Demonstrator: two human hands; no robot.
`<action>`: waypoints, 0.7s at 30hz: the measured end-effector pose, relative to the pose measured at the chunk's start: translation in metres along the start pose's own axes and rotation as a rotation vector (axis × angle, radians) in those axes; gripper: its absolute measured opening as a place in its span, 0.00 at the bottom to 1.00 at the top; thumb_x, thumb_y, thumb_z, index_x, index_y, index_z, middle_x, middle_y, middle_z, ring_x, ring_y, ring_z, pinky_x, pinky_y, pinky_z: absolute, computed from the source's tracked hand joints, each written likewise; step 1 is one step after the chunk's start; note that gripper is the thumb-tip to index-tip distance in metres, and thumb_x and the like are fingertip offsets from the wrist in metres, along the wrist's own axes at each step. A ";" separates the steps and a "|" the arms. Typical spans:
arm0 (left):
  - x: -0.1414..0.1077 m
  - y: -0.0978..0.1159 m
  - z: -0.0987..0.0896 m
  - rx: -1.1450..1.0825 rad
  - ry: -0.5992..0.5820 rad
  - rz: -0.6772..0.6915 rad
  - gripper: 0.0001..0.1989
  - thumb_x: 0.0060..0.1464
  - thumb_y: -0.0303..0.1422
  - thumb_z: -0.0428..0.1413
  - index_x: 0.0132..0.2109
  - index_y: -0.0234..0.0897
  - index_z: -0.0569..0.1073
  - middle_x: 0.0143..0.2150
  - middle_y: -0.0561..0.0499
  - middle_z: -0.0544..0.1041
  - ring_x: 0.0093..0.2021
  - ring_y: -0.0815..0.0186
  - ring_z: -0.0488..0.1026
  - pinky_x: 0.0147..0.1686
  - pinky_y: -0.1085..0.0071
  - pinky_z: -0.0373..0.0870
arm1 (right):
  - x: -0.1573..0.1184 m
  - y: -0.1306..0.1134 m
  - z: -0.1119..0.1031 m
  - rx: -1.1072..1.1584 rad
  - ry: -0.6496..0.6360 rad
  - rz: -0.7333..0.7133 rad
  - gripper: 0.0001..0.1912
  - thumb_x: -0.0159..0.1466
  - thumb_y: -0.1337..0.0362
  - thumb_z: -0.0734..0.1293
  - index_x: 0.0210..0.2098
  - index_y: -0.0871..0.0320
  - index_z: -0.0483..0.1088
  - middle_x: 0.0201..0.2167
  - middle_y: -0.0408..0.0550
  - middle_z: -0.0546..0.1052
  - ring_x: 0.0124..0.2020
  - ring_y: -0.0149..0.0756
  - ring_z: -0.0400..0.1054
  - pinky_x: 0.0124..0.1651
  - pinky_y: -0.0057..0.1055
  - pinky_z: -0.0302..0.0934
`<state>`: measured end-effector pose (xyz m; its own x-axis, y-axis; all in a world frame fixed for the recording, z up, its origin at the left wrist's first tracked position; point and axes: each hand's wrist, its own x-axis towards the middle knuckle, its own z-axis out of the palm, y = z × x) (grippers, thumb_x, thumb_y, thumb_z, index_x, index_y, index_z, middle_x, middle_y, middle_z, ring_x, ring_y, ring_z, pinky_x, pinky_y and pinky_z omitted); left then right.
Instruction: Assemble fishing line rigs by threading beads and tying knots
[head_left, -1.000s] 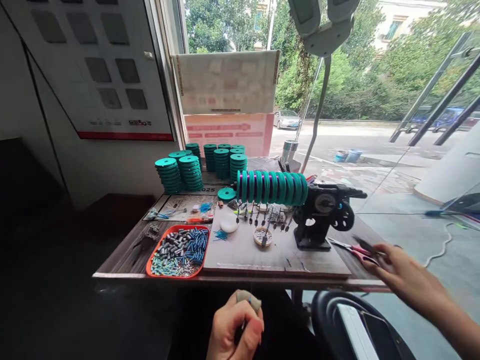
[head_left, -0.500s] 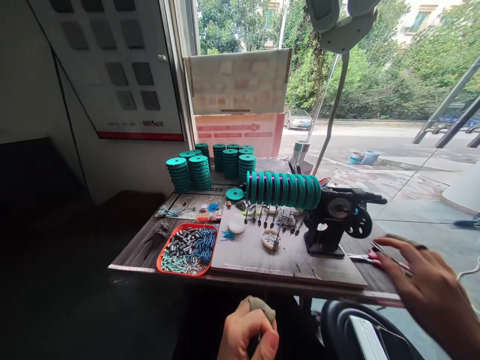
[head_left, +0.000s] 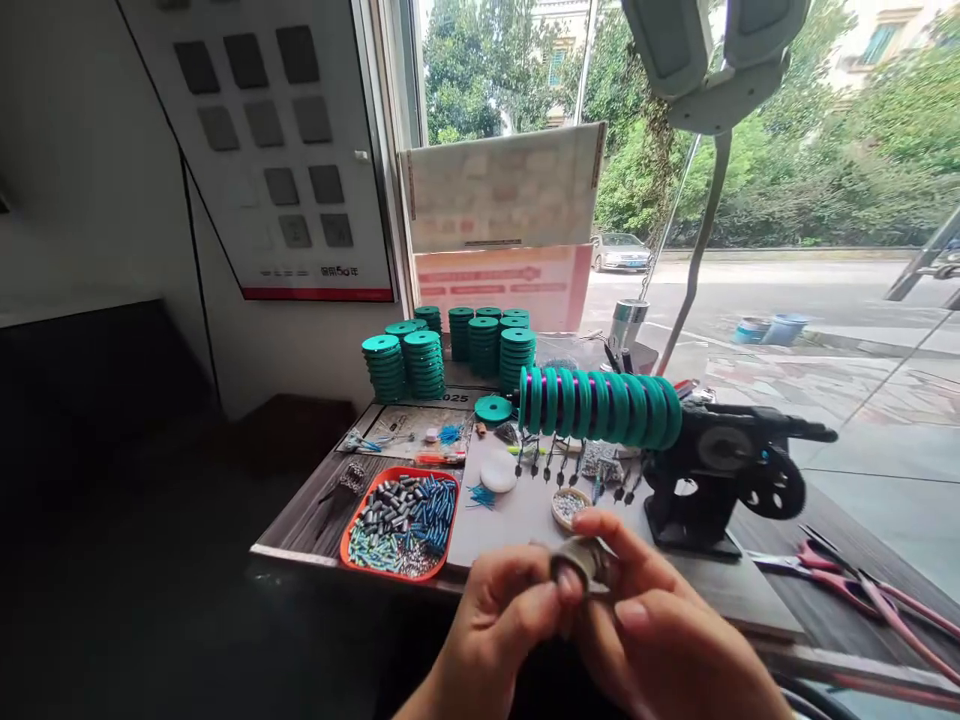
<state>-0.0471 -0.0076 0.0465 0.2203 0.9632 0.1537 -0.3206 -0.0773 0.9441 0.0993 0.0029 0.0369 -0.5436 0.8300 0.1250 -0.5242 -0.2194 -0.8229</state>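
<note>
The left hand (head_left: 508, 612) and right hand (head_left: 664, 625) meet, fingers bent, at a tan finger wrap (head_left: 585, 553), any pinch unclear; steady fingertips should help.

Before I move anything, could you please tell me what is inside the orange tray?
The orange tray holds grey cylinders, blue pieces, pale green pieces and small silvery bits; anything beneath them is covered from view.

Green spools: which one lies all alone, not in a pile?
The single flat spool in front of the tall stacks, by the left end of the black machine's row. The other green spools are stacked or lined up in that row.
</note>
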 end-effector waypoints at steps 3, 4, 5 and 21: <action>-0.001 -0.019 0.005 0.121 0.237 0.102 0.11 0.51 0.40 0.55 0.29 0.37 0.71 0.26 0.52 0.68 0.29 0.66 0.63 0.31 0.71 0.59 | 0.008 0.010 0.001 -0.208 -0.032 -0.030 0.33 0.54 0.65 0.60 0.59 0.44 0.52 0.26 0.41 0.74 0.13 0.23 0.56 0.18 0.19 0.52; -0.001 -0.022 0.005 0.221 0.282 0.140 0.10 0.52 0.39 0.54 0.30 0.37 0.71 0.27 0.52 0.70 0.30 0.65 0.65 0.32 0.71 0.59 | 0.010 0.011 0.001 -0.417 -0.028 -0.070 0.35 0.55 0.66 0.59 0.61 0.45 0.49 0.34 0.45 0.76 0.17 0.25 0.61 0.21 0.22 0.56; -0.002 -0.023 0.005 0.350 0.309 0.178 0.09 0.53 0.37 0.53 0.29 0.37 0.71 0.28 0.51 0.70 0.31 0.64 0.66 0.33 0.70 0.59 | 0.012 0.010 0.000 -0.661 -0.027 -0.129 0.36 0.56 0.67 0.58 0.63 0.48 0.46 0.40 0.49 0.75 0.22 0.29 0.66 0.25 0.25 0.60; 0.034 0.005 0.004 -0.259 -0.087 -0.259 0.11 0.40 0.35 0.55 0.18 0.36 0.63 0.18 0.56 0.59 0.23 0.71 0.54 0.26 0.73 0.52 | 0.032 -0.025 -0.003 -0.008 0.076 0.066 0.13 0.59 0.60 0.67 0.33 0.54 0.56 0.18 0.34 0.64 0.18 0.22 0.59 0.23 0.18 0.53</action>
<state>-0.0376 0.0233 0.0580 0.3983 0.9161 -0.0455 -0.4643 0.2442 0.8513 0.0972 0.0364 0.0598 -0.5253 0.8505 0.0278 -0.4832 -0.2713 -0.8324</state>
